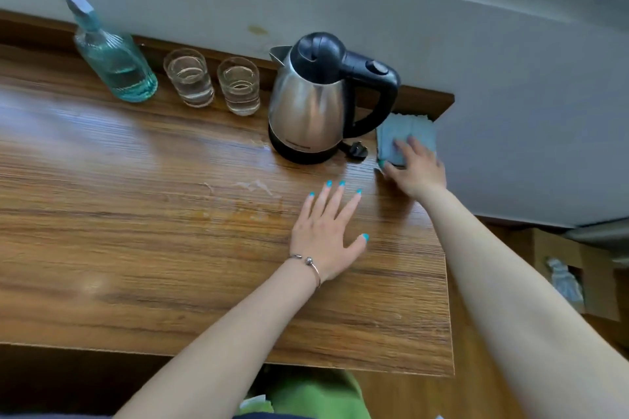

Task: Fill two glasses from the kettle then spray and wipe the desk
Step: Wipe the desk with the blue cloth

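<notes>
A steel kettle (308, 105) with a black lid and handle stands upright at the back of the wooden desk (136, 248). Left of it stand two clear glasses (189, 78) (239, 87), both holding water. A clear spray bottle (112, 59) with bluish liquid stands further left. A folded grey-blue cloth (413, 131) lies at the desk's right edge beside the kettle. My right hand (417, 168) rests on the cloth's near part, fingers laid over it. My left hand (326, 231) lies flat on the desk, fingers spread, in front of the kettle.
A black plug (357, 150) lies by the kettle's base. Wet streaks (253, 185) and an orange smear (238, 213) mark the desk's middle. A grey wall runs behind the desk. A cardboard box (575, 275) sits on the floor at the right.
</notes>
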`<state>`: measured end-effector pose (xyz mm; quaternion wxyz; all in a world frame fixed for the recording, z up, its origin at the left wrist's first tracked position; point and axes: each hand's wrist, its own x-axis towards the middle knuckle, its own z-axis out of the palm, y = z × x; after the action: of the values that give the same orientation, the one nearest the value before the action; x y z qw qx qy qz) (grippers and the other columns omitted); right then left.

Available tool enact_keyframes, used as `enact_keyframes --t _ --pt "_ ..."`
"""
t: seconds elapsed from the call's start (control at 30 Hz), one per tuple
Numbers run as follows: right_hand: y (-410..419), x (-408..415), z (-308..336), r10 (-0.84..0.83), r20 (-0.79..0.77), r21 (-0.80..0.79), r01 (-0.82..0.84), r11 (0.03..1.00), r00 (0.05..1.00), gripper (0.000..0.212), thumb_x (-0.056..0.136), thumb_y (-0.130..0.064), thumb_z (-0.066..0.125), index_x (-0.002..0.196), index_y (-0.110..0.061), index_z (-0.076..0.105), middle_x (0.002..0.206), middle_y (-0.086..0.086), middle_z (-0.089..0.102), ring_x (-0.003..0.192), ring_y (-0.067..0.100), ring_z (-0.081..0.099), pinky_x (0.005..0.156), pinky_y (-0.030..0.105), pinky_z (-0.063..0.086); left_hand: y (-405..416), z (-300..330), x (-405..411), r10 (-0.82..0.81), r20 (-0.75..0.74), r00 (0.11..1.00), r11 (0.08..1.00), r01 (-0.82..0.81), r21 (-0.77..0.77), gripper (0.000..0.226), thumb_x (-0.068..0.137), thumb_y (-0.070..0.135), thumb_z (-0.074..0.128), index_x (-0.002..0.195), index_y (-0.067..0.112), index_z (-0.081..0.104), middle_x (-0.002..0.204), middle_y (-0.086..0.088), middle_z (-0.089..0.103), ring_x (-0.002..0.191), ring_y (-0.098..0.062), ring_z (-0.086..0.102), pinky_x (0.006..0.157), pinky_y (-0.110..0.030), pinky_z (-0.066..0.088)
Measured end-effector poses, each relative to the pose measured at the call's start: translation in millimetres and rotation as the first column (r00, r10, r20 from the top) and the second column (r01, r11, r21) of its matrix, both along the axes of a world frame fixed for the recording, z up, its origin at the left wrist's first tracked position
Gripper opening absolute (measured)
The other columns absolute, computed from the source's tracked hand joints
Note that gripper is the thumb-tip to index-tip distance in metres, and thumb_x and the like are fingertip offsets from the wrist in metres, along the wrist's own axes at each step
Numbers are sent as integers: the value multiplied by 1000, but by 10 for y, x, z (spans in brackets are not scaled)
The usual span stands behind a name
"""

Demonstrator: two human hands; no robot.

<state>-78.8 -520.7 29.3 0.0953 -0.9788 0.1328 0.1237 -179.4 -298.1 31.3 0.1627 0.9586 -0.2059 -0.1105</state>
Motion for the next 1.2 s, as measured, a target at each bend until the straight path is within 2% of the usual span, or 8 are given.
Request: enact_keyframes --t 0.2,0.33,0.47,0.57,0.73,0.9,1.07,1.2 --pt "-11 -482 13 142 -56 -94 -147 985 988 59 91 -64 35 146 -41 35 155 -8 33 143 23 31 111 45 30 -73 -32 89 95 -31 995 992 -92 88 77 92 64 31 156 35 -1 166 0 -1 151 -20 -8 122 -41 -3" --pt "139 -764 -1 133 152 -97 -119 988 979 53 90 -64 28 122 -38 61 130 -5 58 121 22 50 96 40 38 71 -51 -79 117 -17 993 987 -114 116 77 91 65 29 156 35 -1 165 1 -1 151 -19 -10 121 -39 -8" --pt "201 -507 -189 119 -27 -53 -121 991 992 59 96 -63 23 152 -47 11 164 -6 4 152 26 2 120 52 5 304 -88 -311 115 16 993 980 -116 164 76 91 64 24 156 34 -1 165 0 1 152 -20 -6 121 -40 -6" --pt "248 -589 -330 164 -34 -85 -166 982 986 61 94 -65 9 151 -49 -4 165 -10 -2 153 25 -3 120 55 2 513 -97 -426 132 29 991 977 -135 167 76 91 63 26 156 33 -1 164 -1 5 152 -22 0 122 -42 1" --pt "676 -1204 -285 242 -64 -73 -246 966 968 64 91 -65 13 152 -48 8 164 -11 6 152 23 3 117 49 4 929 -122 -561 109 72 991 978 -120 170 76 92 61 31 156 32 3 163 -3 12 151 -25 8 122 -43 6" --pt "1432 -1798 -218 216 -11 -108 -216 970 976 57 92 -59 27 144 -39 42 154 -3 40 140 30 36 105 46 22 1475 -142 -603 137 78 988 973 -149 177 75 91 61 29 156 29 10 162 -6 20 151 -26 14 121 -44 10" --pt "1583 -1616 -248 79 -76 -134 -88 987 994 60 94 -60 10 153 -46 12 163 -8 14 152 26 6 118 54 3 2315 -186 -426 193 85 978 955 -207 211 76 93 65 20 156 25 10 163 -8 13 151 -26 8 121 -44 5" --pt "2286 -1783 -264 34 -75 -91 -41 995 997 64 93 -59 10 154 -42 10 164 -9 14 152 26 9 118 54 5 2978 -228 -244 215 75 974 940 -227 255 81 91 67 19 155 19 16 162 -12 16 150 -28 11 122 -48 8"
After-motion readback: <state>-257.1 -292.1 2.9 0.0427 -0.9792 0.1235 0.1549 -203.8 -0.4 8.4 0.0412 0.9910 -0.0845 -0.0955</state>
